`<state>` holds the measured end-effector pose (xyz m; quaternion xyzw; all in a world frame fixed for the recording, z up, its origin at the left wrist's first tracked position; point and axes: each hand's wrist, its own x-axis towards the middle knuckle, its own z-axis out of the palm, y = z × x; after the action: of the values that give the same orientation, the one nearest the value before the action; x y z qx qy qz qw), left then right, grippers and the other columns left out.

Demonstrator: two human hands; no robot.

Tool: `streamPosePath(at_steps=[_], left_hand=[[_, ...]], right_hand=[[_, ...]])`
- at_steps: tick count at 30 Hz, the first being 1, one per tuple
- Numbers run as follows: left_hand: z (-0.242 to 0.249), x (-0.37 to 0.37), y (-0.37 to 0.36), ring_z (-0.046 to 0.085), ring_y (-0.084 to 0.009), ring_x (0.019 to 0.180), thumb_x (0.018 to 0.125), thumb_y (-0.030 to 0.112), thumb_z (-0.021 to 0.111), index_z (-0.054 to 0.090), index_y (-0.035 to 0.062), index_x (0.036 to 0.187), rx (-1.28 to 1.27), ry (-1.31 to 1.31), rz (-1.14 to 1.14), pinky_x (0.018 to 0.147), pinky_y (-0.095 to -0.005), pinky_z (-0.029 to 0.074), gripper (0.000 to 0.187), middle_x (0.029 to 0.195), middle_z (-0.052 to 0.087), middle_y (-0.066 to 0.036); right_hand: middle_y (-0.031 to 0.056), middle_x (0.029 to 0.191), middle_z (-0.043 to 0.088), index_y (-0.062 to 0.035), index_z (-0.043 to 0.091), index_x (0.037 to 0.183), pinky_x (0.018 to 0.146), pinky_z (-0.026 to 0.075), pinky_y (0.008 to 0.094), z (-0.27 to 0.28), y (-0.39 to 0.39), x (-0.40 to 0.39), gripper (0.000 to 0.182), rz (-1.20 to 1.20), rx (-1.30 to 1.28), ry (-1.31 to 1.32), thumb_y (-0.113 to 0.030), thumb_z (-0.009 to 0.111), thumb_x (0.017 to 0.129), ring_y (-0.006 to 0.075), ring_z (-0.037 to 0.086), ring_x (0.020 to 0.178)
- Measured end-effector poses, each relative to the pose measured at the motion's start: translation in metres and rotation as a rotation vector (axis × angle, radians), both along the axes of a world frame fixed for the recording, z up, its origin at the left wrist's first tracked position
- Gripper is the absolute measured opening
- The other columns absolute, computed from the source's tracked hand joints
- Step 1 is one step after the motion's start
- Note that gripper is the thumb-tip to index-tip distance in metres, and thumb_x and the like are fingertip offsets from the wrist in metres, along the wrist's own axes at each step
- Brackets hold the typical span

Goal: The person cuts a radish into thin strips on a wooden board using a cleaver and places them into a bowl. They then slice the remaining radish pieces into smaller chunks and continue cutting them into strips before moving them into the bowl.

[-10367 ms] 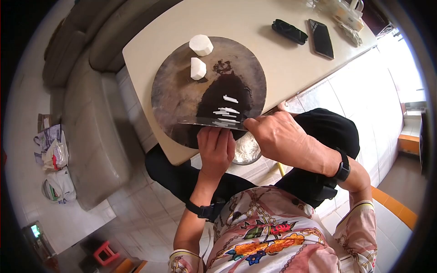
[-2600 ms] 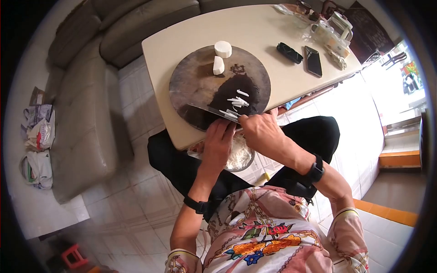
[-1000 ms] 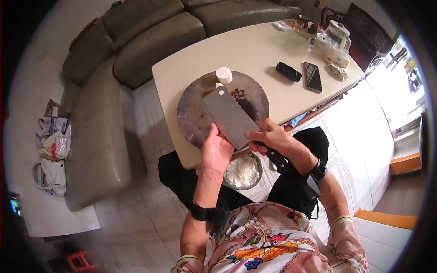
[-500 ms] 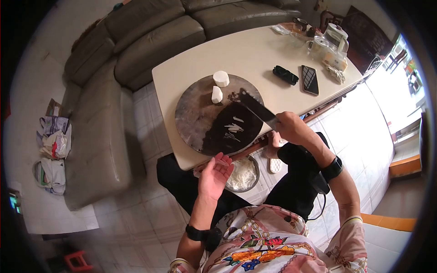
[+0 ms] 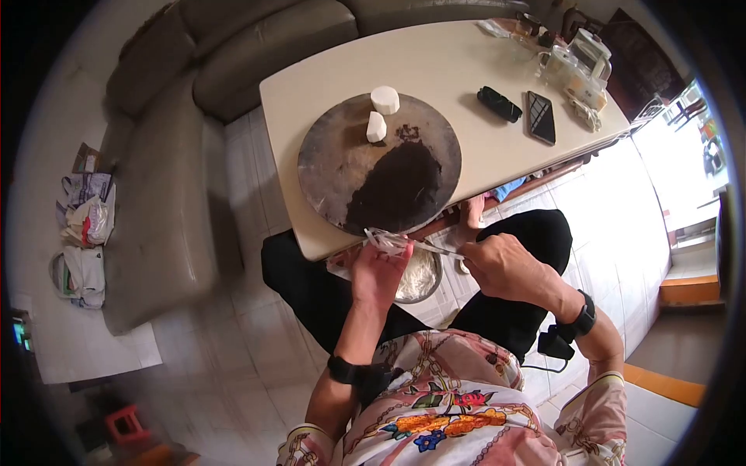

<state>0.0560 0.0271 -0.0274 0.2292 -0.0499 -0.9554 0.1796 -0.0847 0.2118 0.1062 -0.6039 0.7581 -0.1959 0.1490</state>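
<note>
My right hand (image 5: 509, 268) is wrapped round the handle of a cleaver (image 5: 441, 250), its blade seen nearly edge-on and pointing left. At the near edge of the round chopping board (image 5: 326, 163), my left hand (image 5: 375, 276) is cupped palm up around thin white strips (image 5: 386, 241). The strips lie between its fingers and the blade. Below both hands stands a metal bowl (image 5: 440, 283) with white shreds (image 5: 420, 276) in it, partly hidden by my left hand. Two white vegetable chunks, a thick round one (image 5: 385, 99) and a smaller cut one (image 5: 376, 126), sit on the board's far part.
The board rests on a cream table (image 5: 458, 78). A dark case (image 5: 499, 104), a phone (image 5: 540, 118) and a clear jug (image 5: 590, 58) are on its right side. A grey sofa (image 5: 272, 54) runs behind and left. My knees flank the bowl.
The white strips have left the board's dark wet patch and are now at my left hand. The cleaver has come down from the board toward that hand, above the bowl.
</note>
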Motion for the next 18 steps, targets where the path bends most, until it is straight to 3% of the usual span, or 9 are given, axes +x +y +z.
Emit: streamPosePath(at_steps=[4,8,10,13,18], left_hand=[[0.003,0.002,0.001,0.061,-0.0294,0.105,0.096,0.017,0.051,0.057,-0.0001,0.107,-0.005,0.025,-0.021,0.095,-0.047,0.051,0.021,0.11,0.062,-0.015],[-0.006,0.007,-0.003,0.062,-0.0295,0.105,0.096,0.018,0.053,0.059,0.0003,0.108,0.023,0.011,-0.026,0.095,-0.0449,0.052,0.022,0.107,0.064,-0.015],[0.002,0.005,-0.004,0.064,-0.0277,0.098,0.095,0.017,0.054,0.06,0.0018,0.105,-0.086,-0.213,0.058,0.091,-0.0443,0.053,0.019,0.101,0.065,-0.013],[0.01,0.005,-0.007,0.064,-0.026,0.098,0.092,0.011,0.059,0.06,0.0032,0.102,-0.167,-0.257,0.067,0.089,-0.0436,0.054,0.013,0.101,0.065,-0.011],[0.007,0.006,-0.004,0.063,-0.026,0.1,0.087,0.004,0.063,0.061,0.0033,0.101,-0.239,-0.265,0.08,0.09,-0.0432,0.054,0.014,0.101,0.065,-0.008]], right_hand=[[0.0206,0.057,0.054,0.0025,0.055,0.073,0.053,0.047,0.0437,0.001,0.006,0.008,0.005,-0.023,0.013,-0.047,0.001,0.06,0.071,0.0396,0.059,0.059],[0.0208,0.057,0.053,0.0016,0.055,0.075,0.053,0.046,0.0442,-0.013,0.012,0.01,0.006,-0.206,-0.068,-0.158,-0.001,0.06,0.076,0.0399,0.059,0.06],[0.0207,0.057,0.053,0.002,0.057,0.079,0.052,0.046,0.0445,-0.015,0.015,0.008,0.006,-0.277,-0.077,-0.169,-0.002,0.061,0.077,0.0401,0.058,0.059],[0.0215,0.056,0.051,0.0014,0.054,0.078,0.05,0.042,0.0477,-0.01,0.012,-0.001,0.008,-0.404,-0.067,0.083,-0.002,0.058,0.083,0.0426,0.055,0.057],[0.0179,0.062,0.056,0.0011,0.053,0.081,0.053,0.044,0.0453,-0.006,0.012,-0.009,0.006,-0.315,0.049,0.262,0.001,0.056,0.077,0.0378,0.059,0.061]])
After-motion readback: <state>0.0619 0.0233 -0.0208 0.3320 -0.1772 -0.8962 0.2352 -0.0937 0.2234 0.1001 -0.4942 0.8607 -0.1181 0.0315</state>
